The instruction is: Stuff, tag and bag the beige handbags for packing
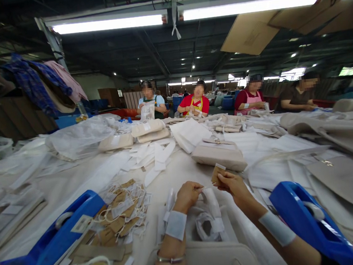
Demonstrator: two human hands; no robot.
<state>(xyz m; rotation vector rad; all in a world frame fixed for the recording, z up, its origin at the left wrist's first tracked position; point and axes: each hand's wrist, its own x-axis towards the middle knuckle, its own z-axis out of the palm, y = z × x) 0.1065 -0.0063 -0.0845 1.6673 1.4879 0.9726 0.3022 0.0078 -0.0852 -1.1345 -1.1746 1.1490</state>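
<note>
A brown paper hang tag [218,173] with a white label edge is pinched in my right hand [231,185]. My left hand [187,194] is closed at the fingertips on a thin white string, just left of the tag. Under both hands lies a beige handbag [218,259], close to my body. Its handle [213,206] is wrapped in white padding and stands up between my wrists; a roll of the same wrapping [206,226] shows beneath it. To the left is a pile of brown tags [124,212] with white strings.
Blue tape dispensers [309,219] flank me, the other [70,230] at left. Another beige bag [219,153] lies ahead among white paper sheets [189,134]. Stacked wrapped pieces [150,127] and clear plastic [80,135] lie further back. Several people work across the table.
</note>
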